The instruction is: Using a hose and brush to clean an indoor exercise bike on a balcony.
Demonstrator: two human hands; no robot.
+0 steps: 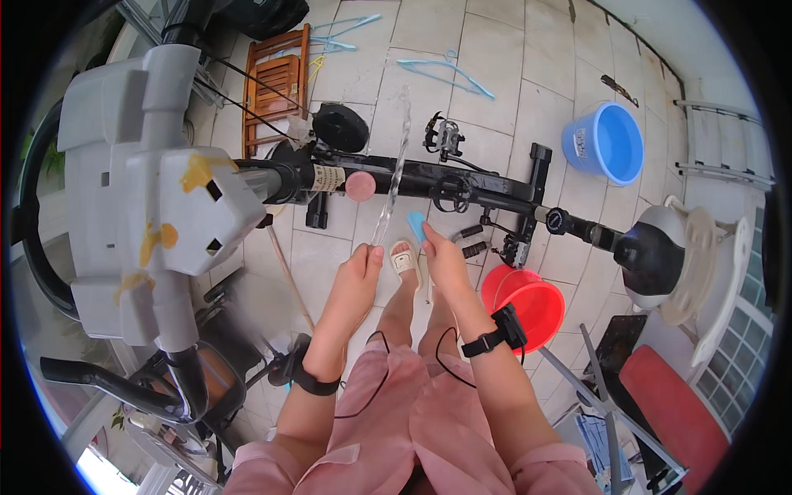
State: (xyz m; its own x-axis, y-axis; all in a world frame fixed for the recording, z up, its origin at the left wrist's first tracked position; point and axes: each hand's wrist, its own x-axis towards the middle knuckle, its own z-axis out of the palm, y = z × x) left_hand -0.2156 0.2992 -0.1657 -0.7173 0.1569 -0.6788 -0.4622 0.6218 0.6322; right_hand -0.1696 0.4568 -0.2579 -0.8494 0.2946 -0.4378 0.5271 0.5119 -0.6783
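Note:
My left hand (pixel 359 273) is closed, and a jet of clear water (pixel 396 179) shoots from it away from me. The hose it seems to come from is mostly hidden in the fist. In my right hand (pixel 444 257) a small light-blue tool (pixel 416 226), perhaps a brush or scraper, is gripped by one end. An exercise bike stands before me, its black frame bar (pixel 377 170) running crosswise beyond both hands. The jet passes over that bar. On the left is the bike's grey console housing (pixel 185 210), marked with yellow-brown stains. A pink round piece (pixel 360 186) sits by the bar.
A red bucket (pixel 526 309) stands right of my legs, and a blue bucket (pixel 603 143) farther off. Light-blue hangers (pixel 448 69) and a folded wooden chair (pixel 276 90) lie on the tiled floor (pixel 489 37). Pedals (pixel 444 137) jut from the bike; its saddle (pixel 649 257) is at right.

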